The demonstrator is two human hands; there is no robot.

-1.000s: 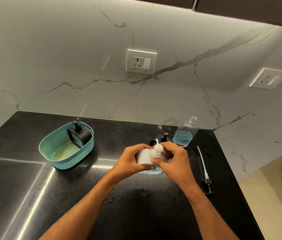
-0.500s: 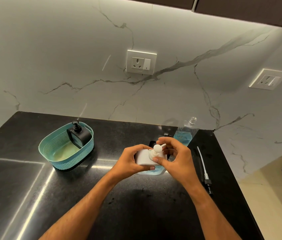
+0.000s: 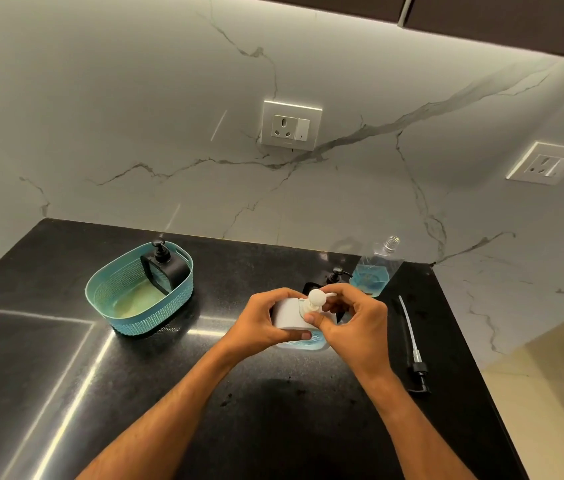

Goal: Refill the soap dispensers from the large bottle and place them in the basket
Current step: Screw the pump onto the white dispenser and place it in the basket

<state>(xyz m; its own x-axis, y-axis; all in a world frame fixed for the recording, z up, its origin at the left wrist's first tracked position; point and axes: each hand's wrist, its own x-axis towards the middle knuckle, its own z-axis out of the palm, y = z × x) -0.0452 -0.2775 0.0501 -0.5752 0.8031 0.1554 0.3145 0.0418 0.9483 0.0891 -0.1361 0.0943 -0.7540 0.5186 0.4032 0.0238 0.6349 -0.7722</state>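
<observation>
A white soap dispenser (image 3: 289, 315) with blue liquid in its base stands on the black counter, gripped at its left side by my left hand (image 3: 263, 322). My right hand (image 3: 353, 323) pinches its white pump head (image 3: 316, 298) at the collar. Behind my hands a second black dispenser (image 3: 334, 276) is partly hidden. The large clear bottle (image 3: 374, 271), capless and holding blue soap, stands at the back wall. A teal basket (image 3: 114, 292) on the left holds one black dispenser (image 3: 164, 270).
The big bottle's black pump with its long tube (image 3: 412, 344) lies on the counter (image 3: 273, 410) to the right, near the counter's right edge. Two wall sockets (image 3: 291, 124) sit on the marble backsplash.
My right hand's fingers have shifted around the white pump head, and its nozzle has turned toward the right. My left hand and the dispenser body have stayed in place.
</observation>
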